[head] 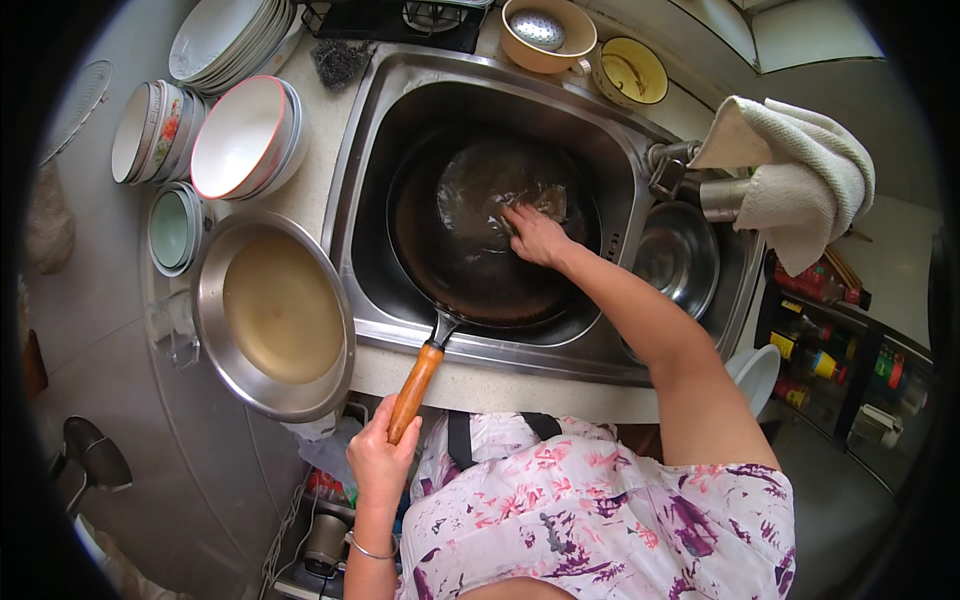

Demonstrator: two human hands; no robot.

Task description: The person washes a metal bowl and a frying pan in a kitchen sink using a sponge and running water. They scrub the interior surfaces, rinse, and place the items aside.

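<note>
A dark wok [427, 247] sits in the left basin of the steel sink [352, 289], with murky water in its bottom. My left hand [385, 442] grips the end of its wooden handle [416, 386], which sticks out over the front rim. Inside the wok, my right hand [536, 234] reaches into the water with fingers bent downward. The fingertips are partly hidden by ripples and glare, so whether they press on something is unclear.
Left of the sink stand a steel bowl [214, 330] of cloudy liquid, stacked bowls [240, 139] and plates [214, 37]. A steel wool pad [341, 64] lies behind them. A cloth [806, 172] drapes the faucet [671, 169]. A metal basin [679, 255] occupies the right side.
</note>
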